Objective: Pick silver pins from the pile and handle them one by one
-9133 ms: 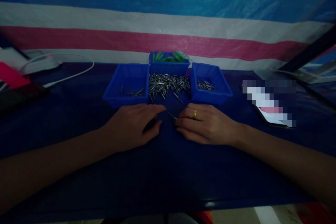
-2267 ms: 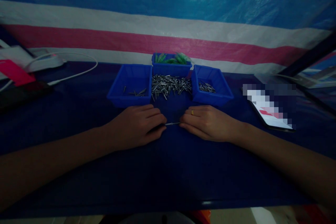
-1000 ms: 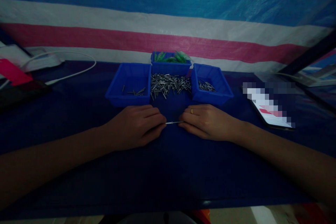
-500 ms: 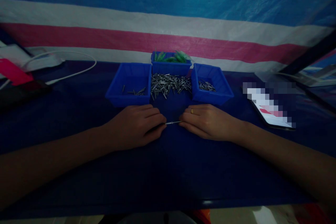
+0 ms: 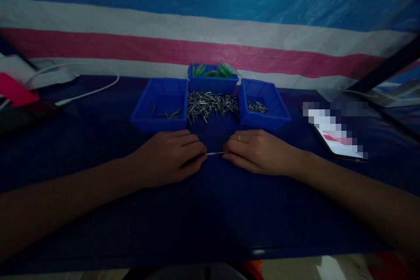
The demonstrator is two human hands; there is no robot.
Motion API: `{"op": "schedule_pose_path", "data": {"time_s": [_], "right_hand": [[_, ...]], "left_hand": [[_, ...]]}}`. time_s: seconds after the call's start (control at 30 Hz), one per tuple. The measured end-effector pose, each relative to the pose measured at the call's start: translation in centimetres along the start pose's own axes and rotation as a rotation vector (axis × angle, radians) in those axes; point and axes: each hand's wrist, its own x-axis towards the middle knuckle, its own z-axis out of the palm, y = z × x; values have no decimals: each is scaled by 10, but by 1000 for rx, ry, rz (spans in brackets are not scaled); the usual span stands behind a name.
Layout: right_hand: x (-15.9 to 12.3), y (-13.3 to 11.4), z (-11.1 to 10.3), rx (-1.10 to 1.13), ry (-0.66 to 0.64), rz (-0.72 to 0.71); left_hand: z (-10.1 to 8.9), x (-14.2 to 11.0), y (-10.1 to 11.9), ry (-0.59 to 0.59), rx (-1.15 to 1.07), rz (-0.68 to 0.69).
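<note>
A thin metal blind rivet (image 5: 214, 153) with a small flange near its middle spans the gap between my two hands, lying roughly level just above or on the dark blue table. My left hand (image 5: 177, 155) pinches one end between thumb and fingers. At the other end, the closed fingertips of my right hand (image 5: 254, 151), which wears a ring, grip the rivet. Behind the hands lies a loose pile of rivets (image 5: 211, 106). It sits between a left blue bin (image 5: 141, 116) holding several rivets and a right blue bin (image 5: 278, 111) with a small heap of them.
At the back, a third blue bin (image 5: 213, 84) holds green-tinted plastic packets (image 5: 223, 70). A phone (image 5: 341, 140) lies to the right. On the left are a white cable (image 5: 98, 89) and a red item (image 5: 16, 90). A striped tarp (image 5: 210, 26) hangs behind the table (image 5: 210, 214).
Both hands stay nearly still, holding the rivet between them. The whole view has shifted very slightly; the bins and pile look unchanged.
</note>
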Motion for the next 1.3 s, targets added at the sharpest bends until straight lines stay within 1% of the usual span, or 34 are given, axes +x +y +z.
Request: {"op": "schedule_pose_path", "data": {"time_s": [0.23, 0.5, 0.63, 1.3], "right_hand": [[0, 0, 0, 1, -2, 0], [-1, 0, 0, -9, 15, -6], [0, 0, 0, -3, 0, 1], [1, 0, 0, -4, 11, -10]], "left_hand": [[-1, 0, 0, 19, 8, 17], [0, 1, 0, 14, 18, 8], [0, 1, 0, 12, 20, 3], [-1, 1, 0, 2, 23, -2]]}}
